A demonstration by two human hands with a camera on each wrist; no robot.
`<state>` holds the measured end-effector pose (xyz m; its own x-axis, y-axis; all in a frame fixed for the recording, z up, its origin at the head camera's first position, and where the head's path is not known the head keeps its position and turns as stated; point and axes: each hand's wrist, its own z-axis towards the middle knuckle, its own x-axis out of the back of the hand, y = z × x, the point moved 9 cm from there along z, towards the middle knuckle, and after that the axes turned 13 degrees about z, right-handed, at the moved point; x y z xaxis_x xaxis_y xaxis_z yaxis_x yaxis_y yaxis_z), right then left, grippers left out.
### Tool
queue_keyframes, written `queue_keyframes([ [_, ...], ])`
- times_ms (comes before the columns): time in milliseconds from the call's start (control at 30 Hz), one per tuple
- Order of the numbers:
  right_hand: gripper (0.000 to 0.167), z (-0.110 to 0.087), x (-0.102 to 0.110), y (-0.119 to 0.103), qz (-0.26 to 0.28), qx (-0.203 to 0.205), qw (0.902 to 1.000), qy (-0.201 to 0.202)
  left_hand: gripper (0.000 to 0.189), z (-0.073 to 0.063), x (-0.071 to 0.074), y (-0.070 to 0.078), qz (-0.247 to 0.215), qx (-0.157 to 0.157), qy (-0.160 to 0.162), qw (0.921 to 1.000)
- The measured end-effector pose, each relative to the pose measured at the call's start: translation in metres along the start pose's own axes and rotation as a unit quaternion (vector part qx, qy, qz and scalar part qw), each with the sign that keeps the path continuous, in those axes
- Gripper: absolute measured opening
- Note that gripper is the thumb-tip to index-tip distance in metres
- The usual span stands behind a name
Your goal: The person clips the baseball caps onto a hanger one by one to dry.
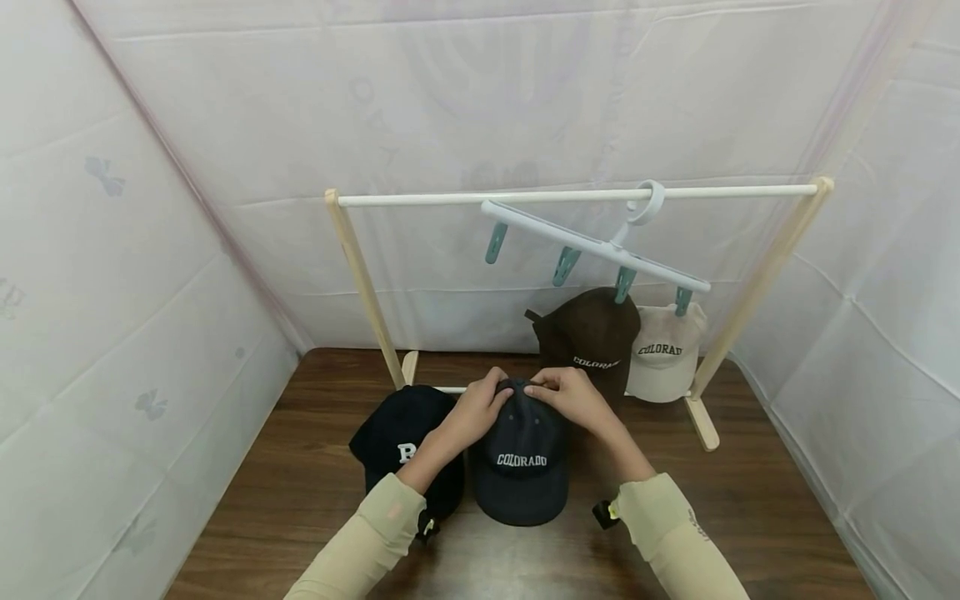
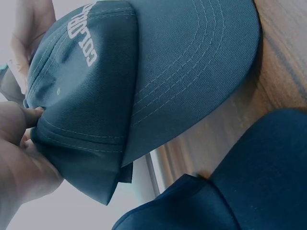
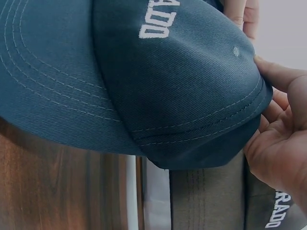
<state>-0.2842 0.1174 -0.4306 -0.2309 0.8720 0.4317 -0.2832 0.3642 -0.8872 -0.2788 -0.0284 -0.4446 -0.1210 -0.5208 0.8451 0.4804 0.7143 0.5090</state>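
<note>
Both hands hold a dark grey baseball cap lettered COLORADO by the top of its crown, its brim pointing toward the person. The left hand pinches the crown's left side, thumb pressed on the cloth in the left wrist view. Opposite it, the right hand pinches the right side, with thumb in front and fingers behind. A black cap with a white letter lies under the left forearm. Behind hang a brown cap and a cream cap, each from a clip of the hanger.
The pale hanger hooks over a white rail between two wooden posts. Its two left clips hold nothing. A wooden foot of the rack stands on the brown table. White cloth walls enclose the table.
</note>
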Motion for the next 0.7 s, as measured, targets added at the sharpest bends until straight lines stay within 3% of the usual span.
queue_keyframes([
  [700,0.009,-0.004,0.011,-0.017,-0.003,0.016,0.9998,0.015,0.012,0.005,0.013,0.014,0.004,-0.014,0.004,0.9999],
])
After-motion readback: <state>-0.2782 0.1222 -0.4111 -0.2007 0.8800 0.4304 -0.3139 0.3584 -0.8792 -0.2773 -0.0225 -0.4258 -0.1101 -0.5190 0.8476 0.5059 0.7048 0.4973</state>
